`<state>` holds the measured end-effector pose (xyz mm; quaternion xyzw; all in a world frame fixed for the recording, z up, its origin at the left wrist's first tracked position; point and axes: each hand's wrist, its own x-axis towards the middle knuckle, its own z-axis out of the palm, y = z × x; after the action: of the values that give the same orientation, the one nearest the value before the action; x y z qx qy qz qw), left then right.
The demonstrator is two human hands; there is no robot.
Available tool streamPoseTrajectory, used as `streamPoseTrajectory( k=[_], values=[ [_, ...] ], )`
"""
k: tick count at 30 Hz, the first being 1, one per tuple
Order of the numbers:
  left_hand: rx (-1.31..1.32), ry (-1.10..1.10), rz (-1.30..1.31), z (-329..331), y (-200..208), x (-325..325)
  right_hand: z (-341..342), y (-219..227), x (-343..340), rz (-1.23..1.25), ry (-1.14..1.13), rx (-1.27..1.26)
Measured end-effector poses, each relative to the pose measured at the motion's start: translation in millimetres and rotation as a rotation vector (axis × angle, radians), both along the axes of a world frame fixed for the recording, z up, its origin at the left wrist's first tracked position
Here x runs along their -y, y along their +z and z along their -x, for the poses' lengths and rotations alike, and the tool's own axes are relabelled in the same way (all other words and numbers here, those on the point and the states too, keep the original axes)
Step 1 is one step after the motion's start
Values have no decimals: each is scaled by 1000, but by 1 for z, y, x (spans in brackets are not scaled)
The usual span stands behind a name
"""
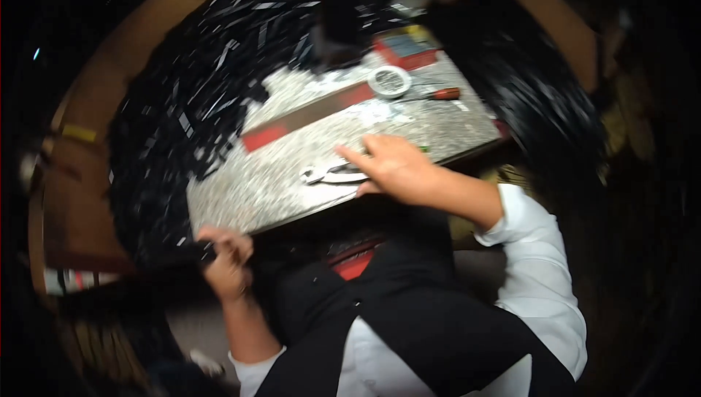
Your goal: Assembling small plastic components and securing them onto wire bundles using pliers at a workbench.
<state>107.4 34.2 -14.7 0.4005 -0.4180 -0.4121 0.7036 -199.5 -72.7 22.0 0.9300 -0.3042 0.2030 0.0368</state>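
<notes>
On the speckled grey board (285,178) lies a pair of metal pliers (312,175), jaws pointing left. My right hand (400,169) is over the handles with thumb and forefinger spread apart, and it covers the handle ends. Beside the board's near left corner, my left hand (228,262) is closed, its fingers curled against a small dark piece. Blur hides what that piece is.
A long red-edged bar (307,116) lies across the board. Behind it are a round white dish (389,82) of small bits, a red-handled tool (446,94) and a red box (406,49). Black strips (182,97) heap at left; a long black bundle (518,68) lies right.
</notes>
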Motion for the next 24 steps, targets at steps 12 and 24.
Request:
streamPoseTrajectory(
  k=[12,24],
  values=[
    [-767,-165,244,-17,79,8,-40,-79,-97,-919,459,530],
    [75,-759,-312,63,42,-40,-16,75,-31,-905,290,654]
  ],
)
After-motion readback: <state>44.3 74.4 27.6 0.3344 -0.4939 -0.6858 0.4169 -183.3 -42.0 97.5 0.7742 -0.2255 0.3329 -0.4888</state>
